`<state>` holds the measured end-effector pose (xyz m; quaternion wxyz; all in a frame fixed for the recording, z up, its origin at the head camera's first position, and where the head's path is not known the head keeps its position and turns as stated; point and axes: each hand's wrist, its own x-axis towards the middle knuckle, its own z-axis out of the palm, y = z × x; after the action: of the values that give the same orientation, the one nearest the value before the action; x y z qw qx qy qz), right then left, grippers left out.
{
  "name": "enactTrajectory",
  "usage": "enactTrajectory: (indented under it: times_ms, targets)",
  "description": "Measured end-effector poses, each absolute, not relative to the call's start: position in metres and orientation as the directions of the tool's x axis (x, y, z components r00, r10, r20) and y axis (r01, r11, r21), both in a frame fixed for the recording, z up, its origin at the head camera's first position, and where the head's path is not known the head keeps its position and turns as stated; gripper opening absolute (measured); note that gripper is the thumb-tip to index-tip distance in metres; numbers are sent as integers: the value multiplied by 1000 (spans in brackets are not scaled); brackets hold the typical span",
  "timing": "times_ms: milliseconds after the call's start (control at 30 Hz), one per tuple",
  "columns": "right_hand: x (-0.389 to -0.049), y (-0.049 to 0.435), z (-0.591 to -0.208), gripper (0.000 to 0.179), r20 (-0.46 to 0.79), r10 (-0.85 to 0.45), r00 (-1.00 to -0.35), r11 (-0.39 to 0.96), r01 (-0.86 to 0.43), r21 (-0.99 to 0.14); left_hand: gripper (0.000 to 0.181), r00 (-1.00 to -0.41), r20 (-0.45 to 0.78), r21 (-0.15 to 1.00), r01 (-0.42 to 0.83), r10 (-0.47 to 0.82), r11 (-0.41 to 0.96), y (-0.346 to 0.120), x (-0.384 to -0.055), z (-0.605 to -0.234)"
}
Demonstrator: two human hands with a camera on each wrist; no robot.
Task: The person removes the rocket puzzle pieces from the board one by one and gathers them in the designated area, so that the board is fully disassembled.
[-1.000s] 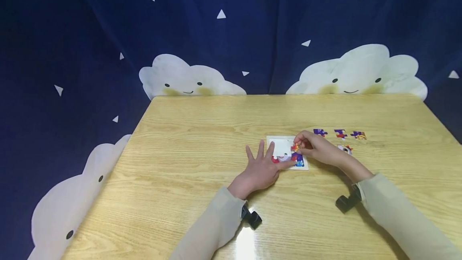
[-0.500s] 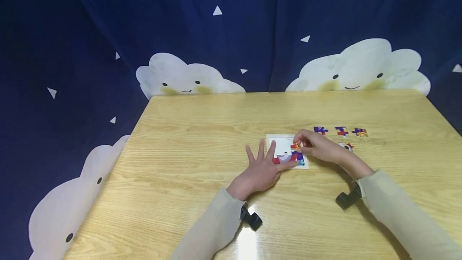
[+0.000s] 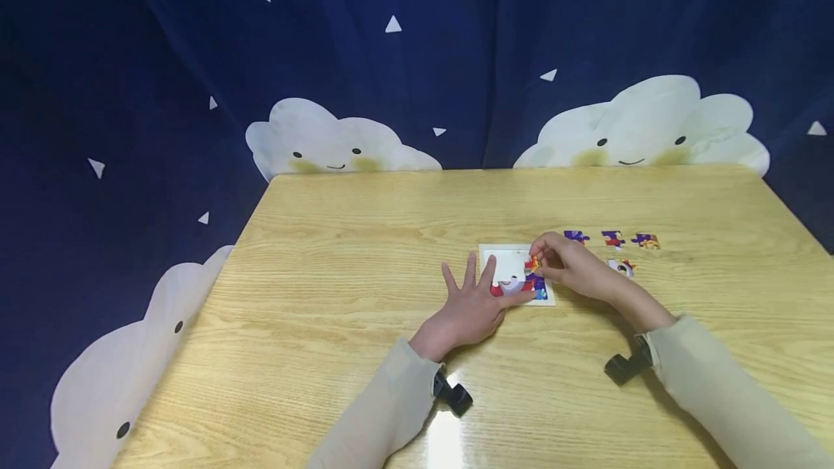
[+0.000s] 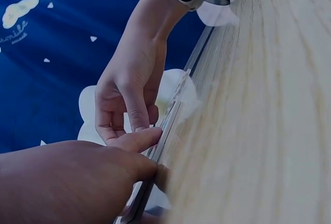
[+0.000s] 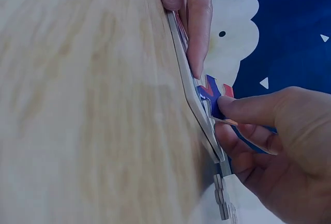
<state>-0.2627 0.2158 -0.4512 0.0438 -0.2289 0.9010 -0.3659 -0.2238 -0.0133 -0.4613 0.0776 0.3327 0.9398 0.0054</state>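
A small white-framed jigsaw board (image 3: 510,263) lies on the table, its lower part filled with purple, red and white pieces. My left hand (image 3: 470,311) rests on the board's left and front edges with its fingers spread, the thumb lying across the lower pieces. At the board's right side, my right hand (image 3: 573,266) pinches a red, orange and purple puzzle piece (image 3: 531,264) between thumb and fingertips. From the right wrist, that piece (image 5: 210,95) appears tilted, partly raised from the board. The fingers hide some of it.
Loose puzzle pieces lie right of the board: a purple one (image 3: 576,237), a purple and red one (image 3: 612,239), an orange and purple one (image 3: 646,241), and a white one with an eye (image 3: 622,267). A dark blue curtain (image 3: 365,35) hangs behind the wooden table (image 3: 339,252).
Both hands stay almost where they were, the left still on the board. The piece in my right fingers looks slightly more tilted. The head view shifts a little.
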Motion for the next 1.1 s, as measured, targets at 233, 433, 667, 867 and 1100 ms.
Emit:
enactTrajectory:
  times_ms: [233, 433, 667, 867, 1100]
  targets:
    - [-260, 216, -452, 23, 106, -442, -891, 611, -385, -692, 52, -770, -145, 83, 616, 621, 784, -14, -224, -463]
    - [-259, 217, -455, 24, 112, -430, -896, 599, -376, -707, 53, -770, -152, 84, 615, 620, 784, -15, -225, -464]
    - [-260, 222, -458, 22, 98, -416, -904, 561, -339, -755, 52, -773, -161, 97, 607, 614, 789, -15, -224, -463]
    - [-259, 225, -460, 22, 80, -399, -914, 517, -296, -803, 51, -775, -159, 113, 602, 612, 791, -15, -224, -462]
    - [-256, 231, -460, 20, 89, -384, -919, 488, -284, -825, 50, -775, -155, 132, 599, 613, 790, -15, -223, -462]
